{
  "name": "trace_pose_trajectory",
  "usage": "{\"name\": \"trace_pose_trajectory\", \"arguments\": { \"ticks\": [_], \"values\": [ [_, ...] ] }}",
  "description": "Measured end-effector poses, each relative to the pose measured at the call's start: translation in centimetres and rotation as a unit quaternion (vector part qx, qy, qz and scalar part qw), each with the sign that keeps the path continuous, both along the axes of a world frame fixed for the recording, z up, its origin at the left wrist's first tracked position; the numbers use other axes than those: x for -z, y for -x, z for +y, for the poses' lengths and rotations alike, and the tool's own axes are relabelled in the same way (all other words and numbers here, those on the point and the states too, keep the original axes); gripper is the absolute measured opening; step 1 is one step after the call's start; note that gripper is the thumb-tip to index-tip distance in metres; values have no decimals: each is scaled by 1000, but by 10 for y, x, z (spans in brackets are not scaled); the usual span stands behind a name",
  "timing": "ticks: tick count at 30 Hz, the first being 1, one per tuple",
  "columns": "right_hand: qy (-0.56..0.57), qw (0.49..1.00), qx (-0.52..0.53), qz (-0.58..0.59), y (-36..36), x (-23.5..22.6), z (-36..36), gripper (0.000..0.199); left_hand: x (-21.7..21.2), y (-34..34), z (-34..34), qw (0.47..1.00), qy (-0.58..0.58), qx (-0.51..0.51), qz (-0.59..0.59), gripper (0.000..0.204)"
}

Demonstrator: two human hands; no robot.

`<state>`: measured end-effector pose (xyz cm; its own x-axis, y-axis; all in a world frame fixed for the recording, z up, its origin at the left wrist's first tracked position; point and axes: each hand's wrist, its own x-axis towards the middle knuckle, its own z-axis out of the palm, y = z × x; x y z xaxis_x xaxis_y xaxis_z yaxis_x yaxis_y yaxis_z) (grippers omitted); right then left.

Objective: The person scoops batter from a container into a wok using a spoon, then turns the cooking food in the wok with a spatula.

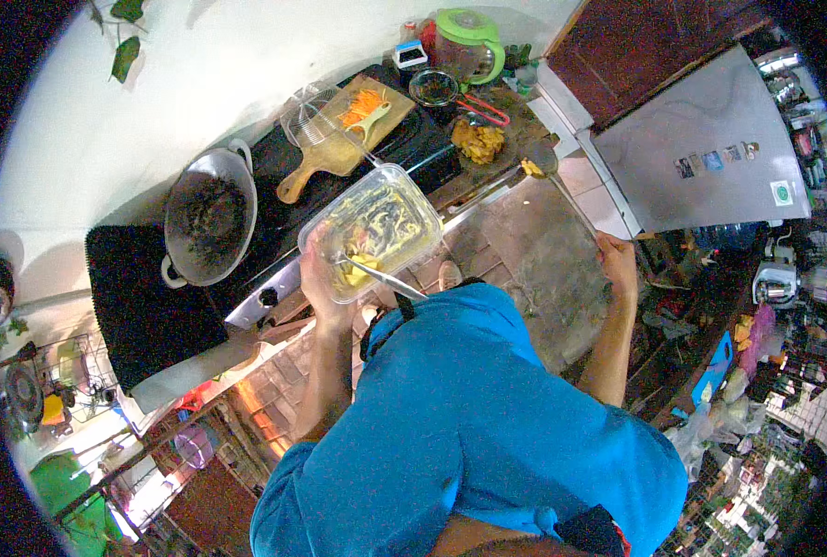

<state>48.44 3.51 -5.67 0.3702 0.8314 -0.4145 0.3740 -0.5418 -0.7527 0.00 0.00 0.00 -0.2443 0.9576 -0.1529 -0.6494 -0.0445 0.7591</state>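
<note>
Clear plastic container (374,227), smeared with yellow food and holding a metal spoon (383,276), is gripped at its near edge by the left hand (319,278). The right hand (617,258) grasps a long ladle (562,190) over the bench (534,251), well apart from the left.

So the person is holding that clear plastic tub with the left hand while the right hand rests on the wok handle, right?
Not quite. The left hand does hold the clear plastic tub, but the right hand is nowhere near the wok. It grips the long handle of a spatula on the opposite side, by the counter edge. The head view shows this.
</note>
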Motion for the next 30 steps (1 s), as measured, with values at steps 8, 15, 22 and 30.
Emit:
{"name": "trace_pose_trajectory", "arguments": {
  "ticks": [8,15,22,30],
  "values": [
    [-135,966,-137,-174,-48,98,97,31,8,-77,28,997,-65,-26,-36,49],
    [-122,961,-166,-185,-45,69,118,31,10,-116,35,996,26,-85,17,49],
    [-130,953,-182,-207,-52,54,118,33,22,-134,43,993,30,-112,10,46],
    [-105,986,-68,-110,-59,51,112,35,27,-128,35,992,32,-119,-17,49]
  ]
}}
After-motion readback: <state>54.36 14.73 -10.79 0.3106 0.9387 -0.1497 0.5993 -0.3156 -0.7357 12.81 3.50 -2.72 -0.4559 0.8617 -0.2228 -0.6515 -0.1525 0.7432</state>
